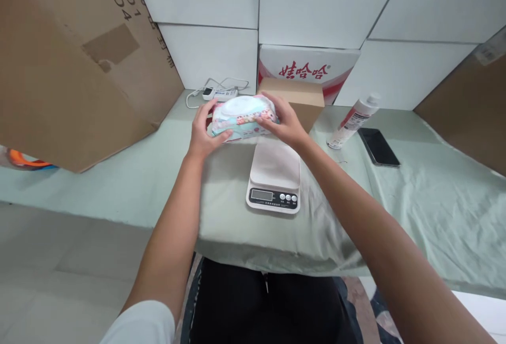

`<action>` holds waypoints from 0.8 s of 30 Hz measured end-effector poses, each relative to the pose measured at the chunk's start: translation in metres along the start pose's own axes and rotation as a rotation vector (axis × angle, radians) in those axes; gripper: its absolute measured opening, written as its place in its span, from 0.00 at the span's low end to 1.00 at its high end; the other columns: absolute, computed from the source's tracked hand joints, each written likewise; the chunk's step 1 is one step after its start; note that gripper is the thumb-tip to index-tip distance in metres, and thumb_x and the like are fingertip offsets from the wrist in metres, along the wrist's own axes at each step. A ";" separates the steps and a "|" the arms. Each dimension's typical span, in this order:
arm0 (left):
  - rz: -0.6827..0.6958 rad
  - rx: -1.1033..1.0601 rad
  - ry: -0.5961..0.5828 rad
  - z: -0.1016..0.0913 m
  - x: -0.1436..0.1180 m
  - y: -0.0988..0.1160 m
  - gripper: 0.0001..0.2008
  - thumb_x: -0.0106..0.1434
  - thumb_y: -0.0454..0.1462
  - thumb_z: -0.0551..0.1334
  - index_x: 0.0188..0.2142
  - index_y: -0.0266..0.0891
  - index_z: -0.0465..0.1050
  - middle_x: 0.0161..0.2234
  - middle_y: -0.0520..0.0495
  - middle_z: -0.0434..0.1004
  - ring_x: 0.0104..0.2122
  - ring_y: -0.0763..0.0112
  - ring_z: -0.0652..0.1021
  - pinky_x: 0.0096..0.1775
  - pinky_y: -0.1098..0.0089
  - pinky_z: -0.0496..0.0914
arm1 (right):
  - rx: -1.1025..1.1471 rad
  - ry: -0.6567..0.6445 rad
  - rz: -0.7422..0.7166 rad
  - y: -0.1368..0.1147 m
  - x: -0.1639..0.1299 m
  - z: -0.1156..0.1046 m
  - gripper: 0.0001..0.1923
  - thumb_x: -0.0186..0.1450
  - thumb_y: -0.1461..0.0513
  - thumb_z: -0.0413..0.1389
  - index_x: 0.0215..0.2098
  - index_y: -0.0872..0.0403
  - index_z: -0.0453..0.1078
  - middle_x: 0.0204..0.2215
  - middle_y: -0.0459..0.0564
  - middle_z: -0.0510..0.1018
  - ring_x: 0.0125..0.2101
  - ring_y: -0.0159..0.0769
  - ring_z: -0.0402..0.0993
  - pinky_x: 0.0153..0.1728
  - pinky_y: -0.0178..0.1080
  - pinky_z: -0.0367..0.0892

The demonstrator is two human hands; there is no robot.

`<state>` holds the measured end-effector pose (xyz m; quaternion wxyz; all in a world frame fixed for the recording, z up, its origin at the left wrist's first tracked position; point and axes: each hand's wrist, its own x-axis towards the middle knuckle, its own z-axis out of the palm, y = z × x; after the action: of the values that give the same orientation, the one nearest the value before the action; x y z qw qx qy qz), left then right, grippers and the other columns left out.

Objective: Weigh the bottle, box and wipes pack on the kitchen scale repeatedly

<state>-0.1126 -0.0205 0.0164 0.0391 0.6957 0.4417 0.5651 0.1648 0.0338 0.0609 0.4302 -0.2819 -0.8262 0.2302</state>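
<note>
Both arms reach forward from the bottom of the view, almost straight, and they meet over the middle of the tabletop (435, 212), which is covered with a pale green cloth. The left hand (203, 133) is at the left end of a pack of wet wipes (242, 117); its thumb lies along the front lower edge of the pack and the other fingers (202, 112) go up behind the left end, so the hand closes around this end. The right hand (285, 120) comes from the right side with the palm down; its fingers (265, 116) are a little spread and lie flat over the top and the right end of the pack, pressing on it. So the pack is held between the two hands, level, with its white lid facing up. It is in the air, just behind the far edge of a white kitchen scale (274, 178), and not touching the platform of the scale. The scale stands on the cloth with its display and three buttons toward the person. Directly behind the hands there is a small brown cardboard box (302, 100), and behind it a red and white carton (312, 67) with printed characters. To the right of the scale a white spray bottle (353, 121) leans, and just beside it a black phone (378, 146) lies flat. At the far left of the tabletop a white power strip (219, 92) with its cable lies near the wall, and a large cardboard box (75, 59) stands on the left.
</note>
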 end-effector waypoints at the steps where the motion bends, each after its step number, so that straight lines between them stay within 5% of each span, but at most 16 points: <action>1: -0.033 0.000 -0.002 -0.003 0.000 -0.010 0.48 0.54 0.67 0.70 0.66 0.46 0.67 0.60 0.37 0.74 0.61 0.45 0.77 0.58 0.50 0.77 | 0.018 -0.012 0.018 0.008 0.009 0.011 0.48 0.61 0.29 0.59 0.69 0.45 0.68 0.61 0.59 0.74 0.63 0.58 0.69 0.66 0.60 0.65; 6: -0.190 0.076 -0.093 -0.011 -0.009 -0.042 0.49 0.52 0.63 0.72 0.65 0.39 0.69 0.60 0.34 0.73 0.62 0.44 0.75 0.64 0.46 0.71 | 0.079 -0.114 0.170 0.038 0.026 0.053 0.53 0.50 0.27 0.64 0.63 0.48 0.74 0.54 0.58 0.76 0.54 0.54 0.76 0.62 0.60 0.71; 10: -0.234 0.117 -0.177 -0.013 -0.011 -0.042 0.45 0.54 0.59 0.71 0.65 0.39 0.70 0.62 0.34 0.69 0.65 0.44 0.73 0.68 0.45 0.66 | 0.188 -0.117 0.228 0.036 0.016 0.041 0.49 0.52 0.31 0.67 0.61 0.49 0.76 0.58 0.59 0.77 0.51 0.52 0.79 0.54 0.57 0.78; 13: -0.180 0.157 -0.214 -0.012 -0.007 -0.030 0.42 0.56 0.57 0.71 0.65 0.41 0.70 0.68 0.32 0.65 0.69 0.41 0.68 0.70 0.43 0.62 | 0.238 0.055 0.214 0.029 -0.001 0.009 0.41 0.58 0.34 0.64 0.60 0.47 0.76 0.59 0.56 0.79 0.49 0.48 0.82 0.51 0.53 0.80; 18: -0.034 0.246 -0.203 -0.005 -0.002 -0.009 0.37 0.58 0.54 0.70 0.64 0.46 0.71 0.70 0.34 0.66 0.73 0.38 0.62 0.73 0.35 0.48 | 0.019 0.455 0.183 0.040 -0.027 -0.036 0.32 0.67 0.34 0.55 0.50 0.49 0.78 0.44 0.55 0.82 0.44 0.49 0.81 0.49 0.57 0.79; 24: 0.061 0.312 -0.077 0.015 -0.007 0.015 0.27 0.63 0.49 0.66 0.59 0.44 0.75 0.61 0.37 0.77 0.67 0.42 0.71 0.74 0.38 0.49 | -0.292 0.816 0.112 0.086 -0.041 -0.052 0.36 0.67 0.38 0.58 0.64 0.49 0.68 0.58 0.62 0.70 0.61 0.60 0.70 0.60 0.70 0.69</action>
<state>-0.0917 -0.0279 0.0146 -0.0699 0.7274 0.5011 0.4635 0.2510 0.0768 0.0104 0.6639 -0.4518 -0.5959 0.0038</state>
